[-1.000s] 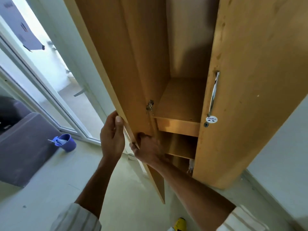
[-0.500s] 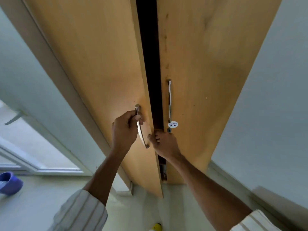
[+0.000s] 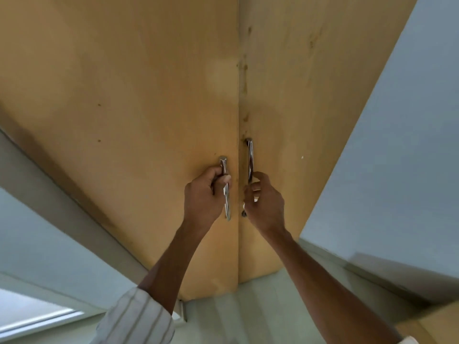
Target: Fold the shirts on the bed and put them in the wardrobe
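- We see the wardrobe (image 3: 149, 95) filling the centre and upper frame, its two doors meeting at a thin vertical seam with no gap showing, so we judge it shut.
- No shirts in frame and no bed either; if any went in, they are hidden behind the doors. We can't tell how many are done.
- Left hand (image 3: 203, 194), mid-frame, has fingers curled round the left door handle (image 3: 225, 184), thumb over the bar. We read that as a grip for steering the door flush.
- Right hand (image 3: 264, 202), just right of the seam, is loosely curled with fingertips at the lower end of the right door handle (image 3: 249, 160). We can't tell whether it actually pinches the bar or only touches it.
- Both hands sit near the seam, probably because that's where the handles give leverage.
- Outward: striped sleeve (image 3: 135, 319) lower left, pale wall (image 3: 397, 145) on the right, light floor (image 3: 248, 306) at the bottom.
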